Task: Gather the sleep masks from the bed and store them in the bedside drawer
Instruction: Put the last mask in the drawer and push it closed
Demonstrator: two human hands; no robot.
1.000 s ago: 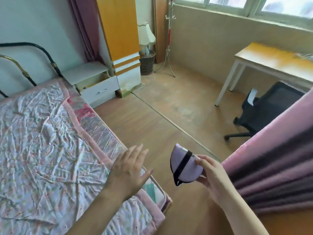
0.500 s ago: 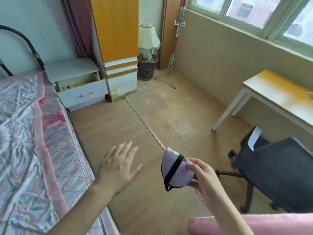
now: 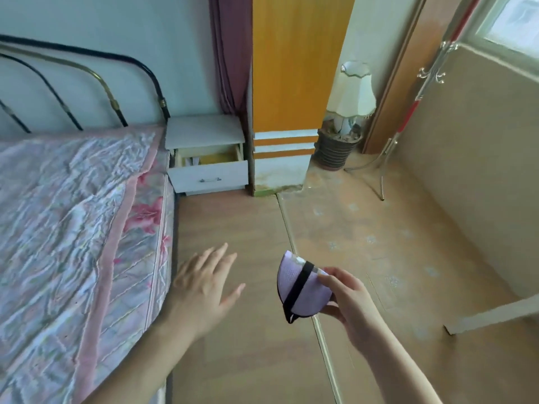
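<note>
My right hand grips a folded lilac sleep mask with a black strap, held over the wooden floor at lower centre. My left hand hovers palm down with fingers spread, holding nothing, just right of the bed's edge. The bed with its floral pink cover fills the left; I see no mask on it. Straight ahead stands the white bedside cabinet, its drawer pulled open. Something pale lies inside the drawer; I cannot tell what.
An orange and white wardrobe stands right of the cabinet, with a maroon curtain behind. A lamp sits on a basket in the corner beside a coat stand. A white table leg reaches in at right.
The view has swung left and moved toward the bedside cabinet, which now sits straight ahead and nearer. The chair and table have left the view. Both hands keep their pose, the mask still held.
</note>
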